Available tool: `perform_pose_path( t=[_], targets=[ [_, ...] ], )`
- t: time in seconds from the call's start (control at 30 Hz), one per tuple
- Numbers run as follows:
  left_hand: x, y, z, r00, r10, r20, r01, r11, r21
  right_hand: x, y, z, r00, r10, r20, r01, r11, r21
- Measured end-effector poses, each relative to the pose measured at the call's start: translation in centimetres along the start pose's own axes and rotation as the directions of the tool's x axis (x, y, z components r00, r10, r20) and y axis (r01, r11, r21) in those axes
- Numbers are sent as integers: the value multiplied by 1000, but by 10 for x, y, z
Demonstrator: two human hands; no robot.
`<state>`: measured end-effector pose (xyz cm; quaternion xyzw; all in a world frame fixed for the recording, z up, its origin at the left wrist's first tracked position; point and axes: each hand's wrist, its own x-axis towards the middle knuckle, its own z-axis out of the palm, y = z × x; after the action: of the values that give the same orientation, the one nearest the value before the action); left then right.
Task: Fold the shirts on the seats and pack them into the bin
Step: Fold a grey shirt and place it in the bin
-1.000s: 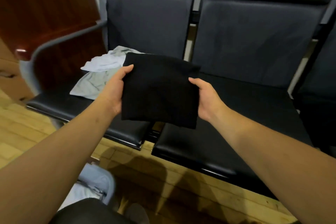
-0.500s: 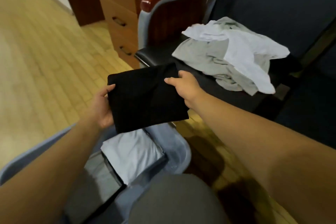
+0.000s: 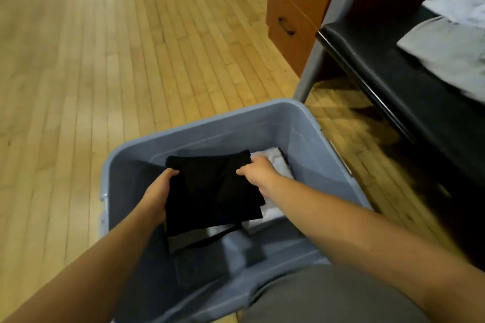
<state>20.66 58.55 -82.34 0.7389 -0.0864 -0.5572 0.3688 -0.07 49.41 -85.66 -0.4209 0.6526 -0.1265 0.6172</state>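
Wood floor (image 3: 105, 60) fills most of the view. Blue-grey bin (image 3: 210, 123) sits on it, right below the camera, next to the metal leg of the black seat (image 3: 393, 73) on the right. Wooden drawer cabinet (image 3: 294, 2) is behind that leg. Person's knee in grey fabric (image 3: 328, 296) covers the bin's near right corner.

On the seat: a crumpled grey shirt (image 3: 446, 52) with a white shirt (image 3: 462, 5) touching it at the far edge, neither folded.

Folded black shirt (image 3: 212, 191) is inside the bin, below rim level and held flat. Can't tell if it rests on the contents or hangs just above them. Folded white shirt (image 3: 275, 162) lies in the bin under its right side. A darker folded layer shows under the near edge, blurred, can't tell what it is.

Left hand (image 3: 157, 196) grips the black shirt's left edge, thumb on top and fingers hidden under the cloth. Right hand (image 3: 258, 173) grips the far right corner, fingers curled over the fabric.
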Motion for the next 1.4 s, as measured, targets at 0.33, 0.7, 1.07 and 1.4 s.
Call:
perform_pose_path(
  t=[0.33,0.7,1.07,1.4],
  targets=[
    [30,-16,-26,921,296,-252,-140,857,495,-3,-12,-4,993,-114,-20,112,991,-76],
    [-59,155,128,785,561,263,-618,672,409,-81,-119,-169,888,-269,-373,275,961,-40],
    [-197,186,361,475,571,670,-879,345,330,-202,-78,-391,576,-389,-719,182,919,-351],
    [-176,125,470,342,436,833,-845,-246,475,-180,2,-429,601,-473,-645,-61,777,-626]
  ],
)
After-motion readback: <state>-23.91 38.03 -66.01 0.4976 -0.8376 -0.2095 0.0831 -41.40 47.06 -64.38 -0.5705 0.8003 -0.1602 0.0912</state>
